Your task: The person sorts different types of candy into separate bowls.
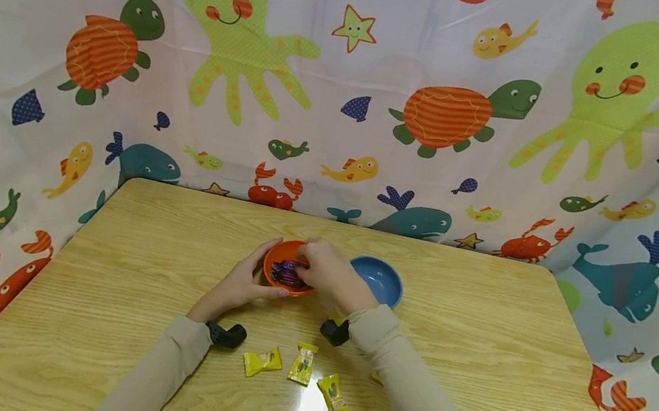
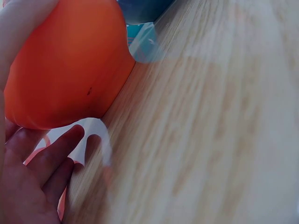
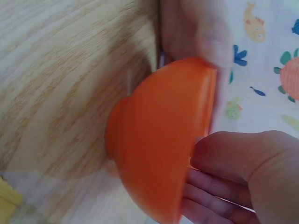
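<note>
An orange bowl (image 1: 267, 280) stands on the table with several purple-wrapped candies (image 1: 288, 273) inside. My left hand (image 1: 241, 285) holds the bowl from its left side, thumb along the near rim and fingers round the far side. In the left wrist view, the orange bowl (image 2: 70, 65) rests between thumb and fingers. My right hand (image 1: 328, 270) reaches over the right rim, its fingertips down among the candies. The right wrist view shows this hand (image 3: 247, 172) with its thumb at the rim of the bowl (image 3: 154, 135); I cannot tell whether it pinches a candy.
A blue bowl (image 1: 385, 282) stands just right of the orange one, partly behind the right hand. Several yellow-wrapped candies lie nearer the front, among them one at left (image 1: 262, 362), one in the middle (image 1: 303, 364) and one at right (image 1: 333, 399). A sea-animal curtain (image 1: 297, 85) hangs behind the table.
</note>
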Motion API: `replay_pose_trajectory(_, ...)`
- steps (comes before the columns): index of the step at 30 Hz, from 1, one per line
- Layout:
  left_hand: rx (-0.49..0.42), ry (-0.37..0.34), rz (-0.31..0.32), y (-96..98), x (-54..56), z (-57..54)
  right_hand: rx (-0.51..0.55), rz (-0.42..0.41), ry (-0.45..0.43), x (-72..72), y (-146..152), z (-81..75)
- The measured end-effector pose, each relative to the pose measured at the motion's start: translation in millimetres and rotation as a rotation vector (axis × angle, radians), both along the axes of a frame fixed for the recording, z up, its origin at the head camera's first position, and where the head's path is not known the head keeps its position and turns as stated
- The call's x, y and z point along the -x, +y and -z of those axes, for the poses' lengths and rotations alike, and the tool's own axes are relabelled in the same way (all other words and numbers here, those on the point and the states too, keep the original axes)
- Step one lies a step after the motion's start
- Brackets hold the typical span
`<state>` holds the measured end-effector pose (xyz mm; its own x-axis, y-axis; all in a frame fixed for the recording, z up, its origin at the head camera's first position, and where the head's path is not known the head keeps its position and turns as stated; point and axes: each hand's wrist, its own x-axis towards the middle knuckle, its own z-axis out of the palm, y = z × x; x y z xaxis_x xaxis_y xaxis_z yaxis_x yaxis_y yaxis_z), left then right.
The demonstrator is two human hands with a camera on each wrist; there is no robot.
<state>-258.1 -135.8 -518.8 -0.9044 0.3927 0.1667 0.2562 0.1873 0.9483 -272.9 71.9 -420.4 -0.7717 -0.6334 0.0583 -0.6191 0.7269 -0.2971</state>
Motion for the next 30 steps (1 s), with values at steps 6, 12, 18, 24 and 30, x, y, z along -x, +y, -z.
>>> replay_pose_trajectory(6, 0.010, 0.006, -0.003, -0.9, 0.7, -0.2, 0.074, -0.006, 0.004, -9.9, 7, -11.5)
replay_pose_trajectory(12, 0.019, -0.011, 0.015, -1.8, 3.5, -4.4, 0.168, -0.047, 0.028, -26.9, 16, -22.2)
replay_pose_trajectory(18, 0.066, -0.057, 0.070, -3.6, 5.1, -22.2, 0.236, -0.108, 0.021, -56.4, 24, -30.3)
replay_pose_trajectory(24, 0.180, -0.077, 0.090, -2.8, 11.5, -47.9, 0.246, -0.144, -0.012, -85.0, 27, -18.8)
replay_pose_trajectory(30, 0.264, 0.013, 0.125, 3.6, 21.4, -76.7, 0.275, -0.196, -0.116, -104.9, 24, 7.5)
